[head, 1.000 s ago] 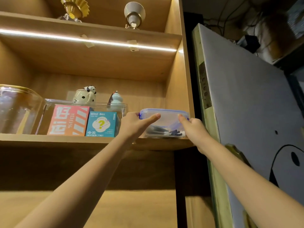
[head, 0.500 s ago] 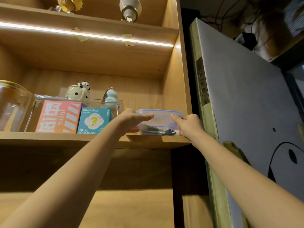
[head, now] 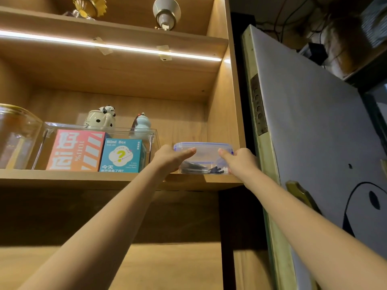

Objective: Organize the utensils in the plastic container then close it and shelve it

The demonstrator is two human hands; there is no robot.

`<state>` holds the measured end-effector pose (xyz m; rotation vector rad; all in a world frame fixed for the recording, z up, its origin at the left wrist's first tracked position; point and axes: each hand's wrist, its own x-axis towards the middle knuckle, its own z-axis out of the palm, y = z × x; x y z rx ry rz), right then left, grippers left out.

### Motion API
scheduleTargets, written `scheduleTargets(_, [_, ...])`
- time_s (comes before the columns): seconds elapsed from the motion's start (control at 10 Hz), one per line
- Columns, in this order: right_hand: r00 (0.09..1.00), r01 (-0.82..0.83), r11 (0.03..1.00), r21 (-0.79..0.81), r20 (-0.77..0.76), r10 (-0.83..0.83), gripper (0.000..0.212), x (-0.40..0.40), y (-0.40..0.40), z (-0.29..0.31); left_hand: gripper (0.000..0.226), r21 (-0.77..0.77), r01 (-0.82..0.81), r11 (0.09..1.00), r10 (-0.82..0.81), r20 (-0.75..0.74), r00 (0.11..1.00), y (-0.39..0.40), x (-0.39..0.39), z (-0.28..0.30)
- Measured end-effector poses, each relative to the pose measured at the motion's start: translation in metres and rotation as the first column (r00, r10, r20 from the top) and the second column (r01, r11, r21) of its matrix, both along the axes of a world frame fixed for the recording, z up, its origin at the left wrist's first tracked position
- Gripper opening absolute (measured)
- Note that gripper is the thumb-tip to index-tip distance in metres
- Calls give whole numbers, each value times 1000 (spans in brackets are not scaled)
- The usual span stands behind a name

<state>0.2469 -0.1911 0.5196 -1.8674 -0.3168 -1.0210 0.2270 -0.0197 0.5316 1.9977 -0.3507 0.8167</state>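
Head view, left to right. Far left of the frame: a rounded clear glass jar (head: 17, 135) stands on the wooden shelf board (head: 83, 178). Beside it, a clear acrylic bin (head: 154, 139) holds an orange printed carton (head: 76, 150) and a teal "Blind Box" carton (head: 122, 155). Centre: the left hand (head: 170, 159) grips the left end of the clear plastic container with blue-rimmed lid (head: 206, 152), thumb laid across its front wall. The container rests on the shelf board at its right end, lid closed, dark utensils (head: 201, 168) visible inside. The right hand (head: 240, 161) grips the right end, thumb on the front; its other fingers are hidden. Right of the frame: a grey door panel (head: 314, 132).
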Motion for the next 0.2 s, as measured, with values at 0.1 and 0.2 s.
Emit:
scheduleTargets(0.1, [998, -65, 997, -45, -18, 64, 33, -8, -4, -5, 54, 68, -66, 996, 60, 93, 994, -2, -1, -7])
scheduleTargets(0.2, [985, -153, 978, 138, 107, 139, 28, -29, -17, -12, 47, 95, -116, 989, 99, 172, 980, -3, -17, -14])
